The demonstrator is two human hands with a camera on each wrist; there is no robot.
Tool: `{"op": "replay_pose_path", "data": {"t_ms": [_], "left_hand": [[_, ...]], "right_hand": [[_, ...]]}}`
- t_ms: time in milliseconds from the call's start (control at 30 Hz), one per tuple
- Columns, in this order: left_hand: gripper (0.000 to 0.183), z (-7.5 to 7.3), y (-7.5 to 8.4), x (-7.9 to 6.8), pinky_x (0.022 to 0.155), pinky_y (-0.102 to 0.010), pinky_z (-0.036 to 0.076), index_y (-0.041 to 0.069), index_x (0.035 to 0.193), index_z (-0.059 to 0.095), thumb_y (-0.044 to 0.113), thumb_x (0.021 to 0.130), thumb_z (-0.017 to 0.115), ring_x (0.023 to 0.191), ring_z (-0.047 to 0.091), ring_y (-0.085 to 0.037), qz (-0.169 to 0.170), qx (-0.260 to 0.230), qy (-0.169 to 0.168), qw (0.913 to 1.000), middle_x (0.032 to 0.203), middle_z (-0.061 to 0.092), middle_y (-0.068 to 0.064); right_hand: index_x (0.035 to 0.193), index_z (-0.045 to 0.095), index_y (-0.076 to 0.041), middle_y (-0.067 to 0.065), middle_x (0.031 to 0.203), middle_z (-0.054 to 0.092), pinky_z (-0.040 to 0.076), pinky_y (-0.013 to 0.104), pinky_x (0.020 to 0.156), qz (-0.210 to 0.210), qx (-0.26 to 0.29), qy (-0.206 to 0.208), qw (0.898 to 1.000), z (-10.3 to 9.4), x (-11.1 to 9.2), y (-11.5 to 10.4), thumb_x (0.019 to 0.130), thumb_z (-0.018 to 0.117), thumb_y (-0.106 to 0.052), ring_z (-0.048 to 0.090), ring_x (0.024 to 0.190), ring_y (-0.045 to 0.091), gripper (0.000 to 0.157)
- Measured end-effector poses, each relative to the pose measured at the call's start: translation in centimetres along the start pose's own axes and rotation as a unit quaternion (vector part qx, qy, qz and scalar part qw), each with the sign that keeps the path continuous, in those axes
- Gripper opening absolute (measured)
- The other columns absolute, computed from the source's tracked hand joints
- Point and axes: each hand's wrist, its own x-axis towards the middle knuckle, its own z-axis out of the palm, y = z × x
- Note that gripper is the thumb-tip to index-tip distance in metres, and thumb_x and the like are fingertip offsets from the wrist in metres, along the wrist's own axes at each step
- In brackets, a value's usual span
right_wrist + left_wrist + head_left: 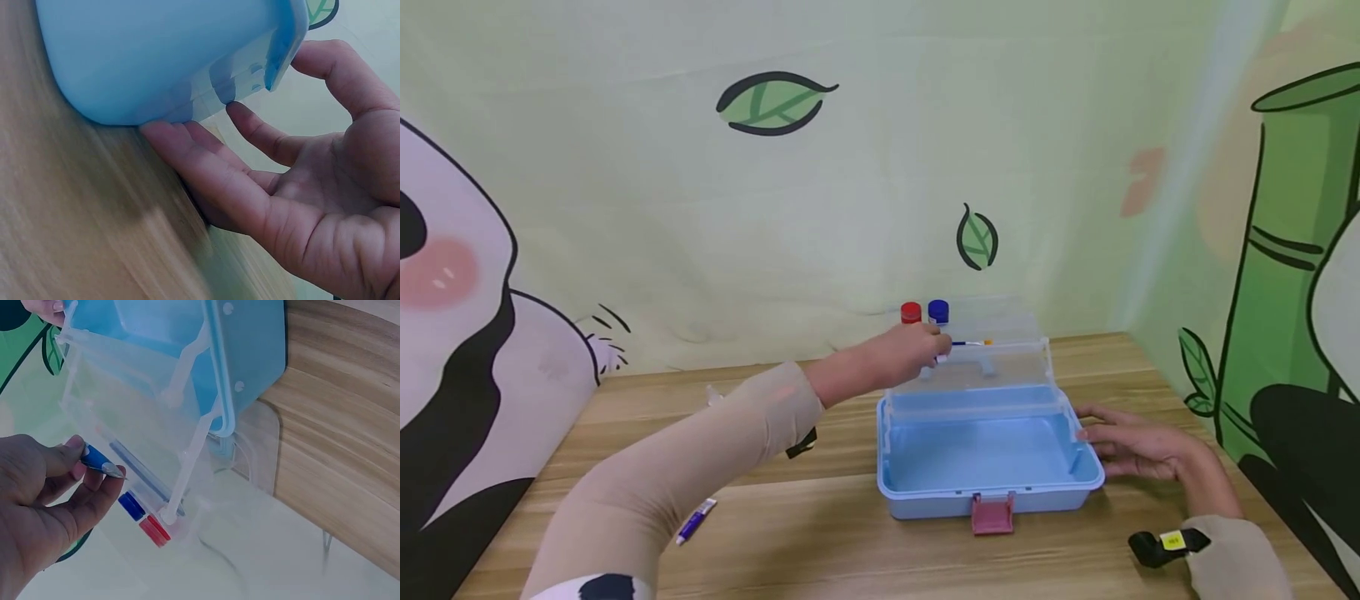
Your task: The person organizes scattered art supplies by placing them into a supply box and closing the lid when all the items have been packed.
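My left hand (910,354) pinches a small blue tube (100,460) with a pale pointed end between thumb and fingers. It is over the raised clear tray of a light blue storage box (992,502). A paintbrush (976,342) with an orange tip lies in that tray, beside a red-capped jar (911,312) and a blue-capped jar (938,311). At the box's right side is my right hand (1142,448), its extended fingertips touching the outer wall (169,56). The lower compartment of the box shows bare blue plastic, and its pink latch (992,515) hangs down in front.
Another blue-and-white tube (696,522) lies on the wooden table (820,517) left of the box. A small clear object (713,395) shows partly behind the left sleeve. The printed backdrop (850,217) stands close behind the box.
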Motion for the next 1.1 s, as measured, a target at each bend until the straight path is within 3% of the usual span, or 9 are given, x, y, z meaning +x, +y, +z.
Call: {"op": "replay_pose_path", "data": {"t_ms": [267, 533, 767, 1100], "left_hand": [[0.024, 0.0, 0.4, 0.4, 0.078, -0.019, 0.052, 0.005, 0.118, 0.074, 0.003, 0.095, 0.066, 0.091, 0.062, -0.018, -0.001, -0.010, -0.021, 0.9997, 0.110, 0.070, -0.010], [0.021, 0.7, 1.2, 1.1, 0.079, -0.019, 0.052, 0.008, 0.115, 0.076, 0.008, 0.095, 0.070, 0.089, 0.065, -0.016, 0.008, 0.010, -0.031, 0.9994, 0.109, 0.075, -0.006], [0.024, 1.3, 1.7, 2.2, 0.077, -0.018, 0.051, 0.011, 0.118, 0.074, 0.012, 0.094, 0.073, 0.089, 0.065, -0.015, -0.018, 0.009, -0.064, 0.9977, 0.110, 0.073, -0.004], [0.021, 1.3, 1.5, 3.3, 0.078, -0.019, 0.050, 0.013, 0.109, 0.069, 0.008, 0.090, 0.077, 0.087, 0.062, -0.015, 0.022, 0.010, -0.108, 0.9938, 0.103, 0.071, -0.004]], "right_hand": [[0.156, 0.000, 0.006, 0.024, 0.142, 0.049, 0.054, 0.054, 0.096, 0.001, -0.007, 0.001, 1.000, 0.0, 0.1, -0.1, 0.105, 0.054, -0.017, 0.061, 0.119, 0.030, 0.077], [0.156, 0.000, 0.006, 0.027, 0.145, 0.045, 0.053, 0.054, 0.096, 0.000, -0.007, -0.001, 1.000, -0.1, 0.2, 0.0, 0.106, 0.053, -0.017, 0.061, 0.120, 0.031, 0.077], [0.156, 0.000, 0.006, 0.025, 0.143, 0.048, 0.053, 0.054, 0.096, -0.002, -0.005, 0.000, 1.000, -0.2, 0.2, 0.2, 0.106, 0.053, -0.017, 0.061, 0.120, 0.031, 0.076], [0.156, 0.002, 0.006, 0.020, 0.138, 0.053, 0.053, 0.054, 0.096, -0.007, 0.003, -0.001, 1.000, -0.1, 0.2, 0.3, 0.106, 0.053, -0.016, 0.061, 0.119, 0.029, 0.075]]}}
